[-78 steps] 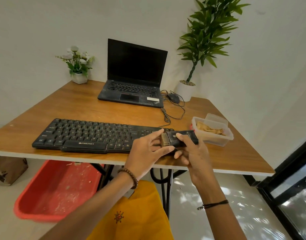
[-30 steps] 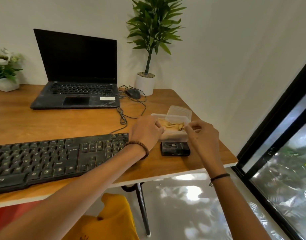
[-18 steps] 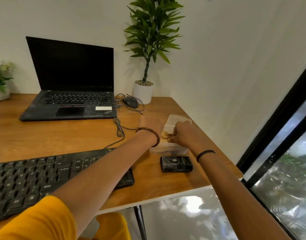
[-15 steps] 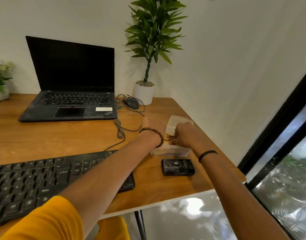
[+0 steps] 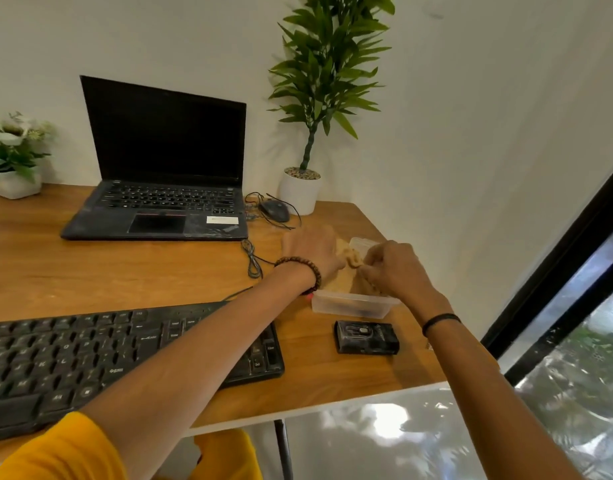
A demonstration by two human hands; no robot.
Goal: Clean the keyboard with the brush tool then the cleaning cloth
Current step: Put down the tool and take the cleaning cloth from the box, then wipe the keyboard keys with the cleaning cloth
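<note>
**Desk:** Head camera: where's the cleaning cloth (image 5: 353,259)?

**Photographer:** Bunched above the clear tub (image 5: 350,304), pinched by the right hand (image 5: 396,268). The left hand (image 5: 312,252) hides its fingers, so its grip is unclear. The cloth is probably light and limp; take a corner. It is crumpled, with no clear axis. The brush tool (image 5: 366,338) lies crosswise near the keyboard (image 5: 125,355).

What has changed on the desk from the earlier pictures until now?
The left hand and right hand let go of the brush, now lying on the table, and moved to the box; the right hand pinches the cloth. Keyboard and laptop stayed.
</note>
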